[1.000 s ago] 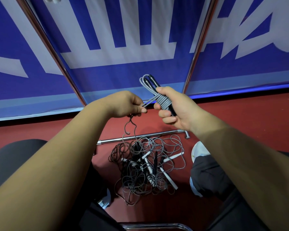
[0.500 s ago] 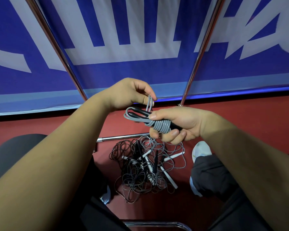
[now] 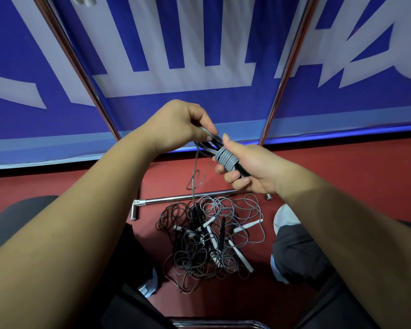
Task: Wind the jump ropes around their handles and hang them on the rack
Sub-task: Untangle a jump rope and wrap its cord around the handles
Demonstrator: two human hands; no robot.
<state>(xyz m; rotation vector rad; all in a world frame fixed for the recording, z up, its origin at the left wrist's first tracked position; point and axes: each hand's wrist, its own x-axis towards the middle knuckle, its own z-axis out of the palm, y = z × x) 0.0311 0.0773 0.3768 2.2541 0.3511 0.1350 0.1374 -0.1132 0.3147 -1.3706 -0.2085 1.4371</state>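
Left side: the left upright (image 3: pixel 81 74) of the rack rises at a slant in front of a blue and white banner (image 3: pixel 176 43). The rack's base bar (image 3: pixel 188 197) lies on the red floor (image 3: pixel 342 176).

Left hand (image 3: pixel 176 129): raised in front of the banner's lower edge, fingers curled. Thumb and fingertips pinch the grey loop (image 3: pixel 203 130) that stands out from the upper end of the wound jump rope (image 3: pixel 227 159).

Loose strand (image 3: pixel 196 167): hangs thin and dark from below the left hand, kinked partway down, and runs toward the floor. Whether it joins the pile cannot be told.

Pile of jump ropes (image 3: pixel 211 238): lies on the floor just in front of the base bar, between the person's legs. Grey and dark cords are tangled together, with white and black handles among them.

Wound jump rope: held in the air between the two hands, well above the pile, not on the rack. Grey turns sit tight round a pair of black handles (image 3: pixel 241 170), held together and tilted up to the left.

Right hand (image 3: pixel 252 167): fingers curled under and round the wound section, gripping it. The thumb lies straight along the top, pointing at the left hand.

Right side: the right upright (image 3: pixel 287 74) slants upward. A white shoe (image 3: pixel 285 217) rests on the floor near the pile.
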